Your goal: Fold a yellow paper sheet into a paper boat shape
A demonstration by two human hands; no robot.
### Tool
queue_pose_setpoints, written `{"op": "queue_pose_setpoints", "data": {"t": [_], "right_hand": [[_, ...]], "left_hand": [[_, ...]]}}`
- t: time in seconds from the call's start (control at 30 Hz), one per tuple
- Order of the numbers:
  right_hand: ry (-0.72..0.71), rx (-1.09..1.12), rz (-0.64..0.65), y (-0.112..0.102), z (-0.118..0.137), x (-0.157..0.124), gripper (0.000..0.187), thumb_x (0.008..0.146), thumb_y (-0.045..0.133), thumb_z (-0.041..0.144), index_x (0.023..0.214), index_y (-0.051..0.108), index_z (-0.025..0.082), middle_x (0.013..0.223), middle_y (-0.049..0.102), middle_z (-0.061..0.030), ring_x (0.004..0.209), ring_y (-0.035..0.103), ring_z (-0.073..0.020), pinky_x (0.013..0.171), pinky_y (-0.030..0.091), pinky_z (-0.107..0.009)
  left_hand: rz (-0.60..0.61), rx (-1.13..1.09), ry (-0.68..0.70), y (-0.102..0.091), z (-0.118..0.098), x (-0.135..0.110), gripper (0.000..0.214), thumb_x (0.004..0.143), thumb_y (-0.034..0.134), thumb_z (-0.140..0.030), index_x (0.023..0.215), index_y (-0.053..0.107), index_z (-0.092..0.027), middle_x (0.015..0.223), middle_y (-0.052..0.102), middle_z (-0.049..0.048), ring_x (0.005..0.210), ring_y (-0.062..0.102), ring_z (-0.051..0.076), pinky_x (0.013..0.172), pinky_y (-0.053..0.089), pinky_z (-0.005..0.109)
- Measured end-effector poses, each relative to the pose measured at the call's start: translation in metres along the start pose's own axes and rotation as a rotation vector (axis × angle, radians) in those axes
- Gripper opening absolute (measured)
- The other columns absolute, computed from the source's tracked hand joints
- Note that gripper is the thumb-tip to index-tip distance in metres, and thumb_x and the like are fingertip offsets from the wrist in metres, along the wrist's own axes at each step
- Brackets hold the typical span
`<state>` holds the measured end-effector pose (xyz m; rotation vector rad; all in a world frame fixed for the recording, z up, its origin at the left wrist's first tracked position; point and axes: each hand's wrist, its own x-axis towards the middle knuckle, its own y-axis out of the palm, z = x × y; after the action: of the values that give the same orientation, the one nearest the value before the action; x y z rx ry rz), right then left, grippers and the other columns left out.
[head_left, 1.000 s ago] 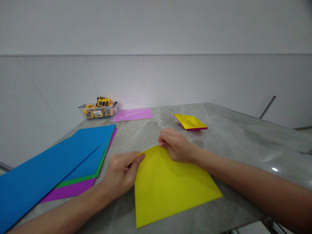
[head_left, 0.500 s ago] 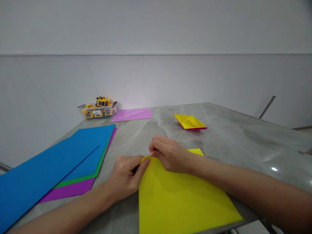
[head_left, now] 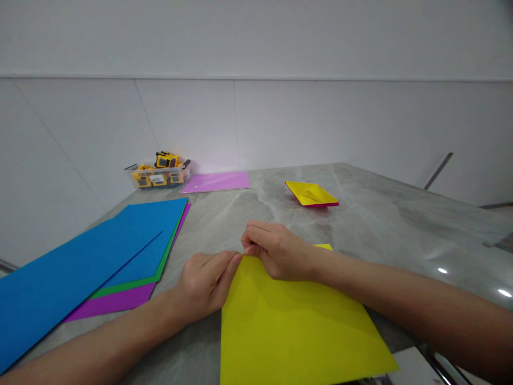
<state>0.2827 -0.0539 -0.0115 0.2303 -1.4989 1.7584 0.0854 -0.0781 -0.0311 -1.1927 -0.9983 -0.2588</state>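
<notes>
Sheet: yellow paper sheet (head_left: pixel 288 326), flat on the table just before the person, its far edge doubled over.
Left hand (head_left: pixel 204 283): fingers curled, tips closed on the sheet's far left corner.
Right hand (head_left: pixel 276 251): pinching the same far edge, touching the left fingertips.
Surface: grey marbled tabletop (head_left: pixel 380 224), glossy; white panelled wall (head_left: pixel 304 123) behind.
Writing: label on the clear box of yellow toy vehicles (head_left: pixel 160 174), too small to read.
Edges: the sheet's near right corner reaches the table's near edge; bare stone to the right.
Surroundings: stack of blue, green and purple sheets (head_left: pixel 100 256) at left; pink sheet (head_left: pixel 216 182) and folded yellow paper figure (head_left: pixel 310 193) beyond.
</notes>
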Motion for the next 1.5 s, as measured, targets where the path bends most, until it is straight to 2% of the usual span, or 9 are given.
{"op": "queue_pose_setpoints", "data": {"t": [0.4, 0.67, 0.83, 1.1, 1.27, 1.5], "right_hand": [[0.081, -0.068, 0.015, -0.007, -0.007, -0.001, 0.014, 0.078, 0.044, 0.005, 0.075, 0.042, 0.018, 0.073, 0.051, -0.002, 0.066, 0.046, -0.014, 0.06, 0.033, -0.025], [0.09, -0.168, 0.095, -0.014, -0.007, -0.001, 0.01, 0.077, 0.048, 0.007, 0.075, 0.048, 0.017, 0.074, 0.056, -0.0031, 0.072, 0.047, -0.0165, 0.066, 0.031, -0.03], [0.142, -0.218, 0.096, -0.02, -0.006, -0.001, 0.009, 0.077, 0.049, 0.008, 0.075, 0.05, 0.017, 0.074, 0.056, -0.0034, 0.076, 0.047, -0.0181, 0.068, 0.029, -0.031], [0.143, -0.22, 0.067, -0.024, -0.008, -0.002, 0.009, 0.077, 0.049, 0.008, 0.074, 0.05, 0.017, 0.072, 0.054, -0.0032, 0.075, 0.046, -0.0185, 0.07, 0.028, -0.032], [0.133, -0.212, 0.05, -0.026, -0.009, -0.003, 0.01, 0.077, 0.05, 0.007, 0.074, 0.05, 0.017, 0.072, 0.055, -0.0032, 0.077, 0.046, -0.0188, 0.07, 0.028, -0.032], [0.137, -0.227, 0.04, -0.027, -0.016, -0.005, 0.009, 0.079, 0.05, 0.009, 0.075, 0.051, 0.017, 0.073, 0.056, -0.0032, 0.078, 0.047, -0.0191, 0.072, 0.028, -0.033]], "left_hand": [[-0.013, 0.096, -0.08, -0.004, 0.004, 0.001, 0.032, 0.093, 0.043, -0.019, 0.066, 0.059, -0.016, 0.043, 0.051, -0.0036, 0.036, 0.05, 0.008, 0.04, 0.031, 0.021], [-0.041, 0.082, -0.05, -0.004, 0.006, -0.001, 0.028, 0.092, 0.047, -0.018, 0.066, 0.058, -0.017, 0.046, 0.053, -0.0036, 0.037, 0.05, 0.008, 0.041, 0.032, 0.02], [-0.05, 0.123, -0.081, -0.007, 0.004, -0.001, 0.029, 0.092, 0.047, -0.019, 0.066, 0.059, -0.018, 0.043, 0.049, -0.0044, 0.036, 0.048, 0.008, 0.039, 0.029, 0.022], [-0.063, 0.16, -0.124, -0.018, 0.005, 0.0, 0.028, 0.092, 0.048, -0.022, 0.068, 0.062, -0.017, 0.041, 0.047, -0.0054, 0.034, 0.045, 0.007, 0.037, 0.027, 0.021], [-0.097, 0.168, -0.115, -0.024, 0.006, 0.0, 0.026, 0.09, 0.051, -0.021, 0.069, 0.064, -0.016, 0.043, 0.05, -0.005, 0.034, 0.047, 0.006, 0.037, 0.029, 0.019], [-0.076, 0.208, -0.108, -0.033, 0.009, 0.002, 0.028, 0.089, 0.049, -0.021, 0.067, 0.065, -0.017, 0.04, 0.049, -0.0054, 0.031, 0.043, 0.005, 0.033, 0.026, 0.019]]}}
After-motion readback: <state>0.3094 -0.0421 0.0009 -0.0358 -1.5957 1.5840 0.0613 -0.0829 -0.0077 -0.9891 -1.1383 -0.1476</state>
